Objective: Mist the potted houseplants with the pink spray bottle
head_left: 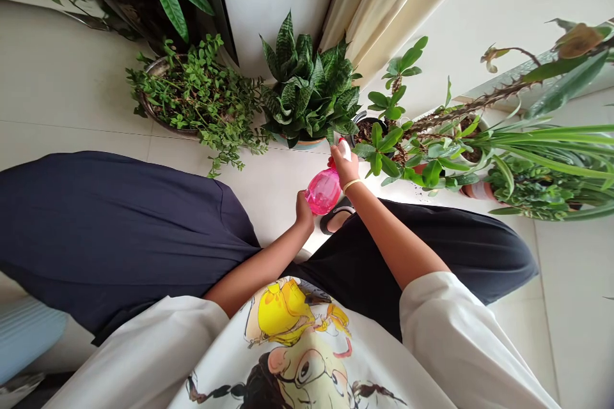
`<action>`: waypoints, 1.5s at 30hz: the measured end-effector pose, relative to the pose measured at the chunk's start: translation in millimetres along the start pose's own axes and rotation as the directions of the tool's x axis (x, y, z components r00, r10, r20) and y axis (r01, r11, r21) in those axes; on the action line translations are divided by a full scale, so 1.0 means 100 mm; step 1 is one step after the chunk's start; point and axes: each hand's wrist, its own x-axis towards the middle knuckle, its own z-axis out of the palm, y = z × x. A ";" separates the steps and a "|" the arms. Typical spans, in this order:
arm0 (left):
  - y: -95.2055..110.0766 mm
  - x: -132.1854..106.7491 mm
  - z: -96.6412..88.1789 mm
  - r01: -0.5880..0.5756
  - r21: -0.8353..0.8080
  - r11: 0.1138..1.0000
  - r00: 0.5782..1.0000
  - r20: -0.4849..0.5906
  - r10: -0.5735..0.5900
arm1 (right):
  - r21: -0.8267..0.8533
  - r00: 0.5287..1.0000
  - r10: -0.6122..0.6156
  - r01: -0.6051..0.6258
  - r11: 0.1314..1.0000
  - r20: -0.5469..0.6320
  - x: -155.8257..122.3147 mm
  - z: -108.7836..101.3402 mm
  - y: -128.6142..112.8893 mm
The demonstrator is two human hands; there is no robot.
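A pink see-through spray bottle [323, 192] with a white spray head is held tilted between my two hands. My right hand [346, 167] is closed around its neck and head, a yellowish band on the wrist. At the bottle's bottom end, my left hand [304, 209] grips it from the side, its fingers partly hidden. Just beyond the spray head stands a snake plant [309, 86] with broad dark-banded leaves; its pot [304, 142] is mostly covered.
Left of the snake plant, a bushy small-leaved plant [196, 92] spills over its bowl. A thorny-stemmed plant [396, 118] and long-leaved plants [532, 140] spread at right. Behind are a cream curtain [378, 0] and a white panel [273, 0]. Pale tiles [71, 96] cover the floor.
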 end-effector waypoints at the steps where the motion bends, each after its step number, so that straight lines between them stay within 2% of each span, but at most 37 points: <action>1: 0.02 -0.02 0.03 0.029 -0.008 1.000 0.997 0.071 -0.028 | -0.003 1.000 -0.017 0.016 1.000 -0.010 0.01 -0.03 -0.03; 3: 0.05 -0.05 0.08 0.086 -0.042 0.995 0.972 0.225 -0.075 | -0.020 0.997 -0.073 0.073 0.997 0.002 0.04 -0.10 -0.09; 5: 0.07 -0.08 0.10 0.135 -0.063 0.989 0.944 0.312 -0.109 | -0.040 0.991 -0.134 0.135 0.990 0.029 0.05 -0.17 -0.17; 9: 0.15 -0.16 0.14 0.181 0.032 0.983 0.916 0.358 -0.181 | -0.036 0.984 -0.176 0.175 0.984 -0.014 0.04 -0.26 -0.39; 12: 0.27 -0.23 0.22 0.161 -0.010 0.987 0.891 0.432 -0.141 | -0.063 0.974 -0.225 0.223 0.973 -0.032 0.01 -0.26 -0.57; 14: 0.33 -0.27 0.27 0.154 -0.037 0.987 0.892 0.435 -0.122 | -0.101 0.954 -0.299 0.297 0.949 -0.002 0.00 -0.23 -0.69; 17: 0.34 -0.30 0.28 0.184 0.037 0.982 0.886 0.427 -0.182 | -0.163 0.919 -0.385 0.393 0.905 0.082 -0.03 -0.17 -0.80; 19: 0.30 -0.32 0.26 0.199 0.070 0.977 0.868 0.451 -0.209 | -0.210 0.918 -0.382 0.397 0.893 0.107 -0.04 -0.12 -0.83; 22: 0.22 -0.36 0.21 0.184 0.022 0.983 0.855 0.489 -0.171 | -0.241 0.929 -0.351 0.368 0.898 0.114 -0.09 -0.08 -0.86; 28: 0.14 -0.50 0.16 0.169 -0.134 0.976 0.904 0.415 -0.100 | -0.135 0.874 -0.389 0.440 0.888 0.291 -0.22 -0.03 -0.87; 33: 0.12 -0.55 0.11 0.214 -0.158 0.964 0.924 0.354 -0.147 | -0.210 0.915 -0.314 0.369 0.906 0.254 -0.21 0.03 -0.68; 38: 0.10 -0.50 0.09 0.269 -0.100 0.958 0.923 0.312 -0.227 | -0.160 0.945 -0.228 0.268 0.950 0.233 -0.19 -0.02 -0.55; 43: 0.12 -0.42 0.11 0.306 -0.029 0.951 0.902 0.328 -0.281 | -0.115 0.995 -0.091 0.095 0.989 0.036 -0.09 -0.09 -0.48; 45: 0.16 -0.39 0.13 0.308 0.000 0.951 0.892 0.347 -0.289 | -0.066 0.995 -0.101 0.102 0.993 0.028 -0.05 -0.12 -0.49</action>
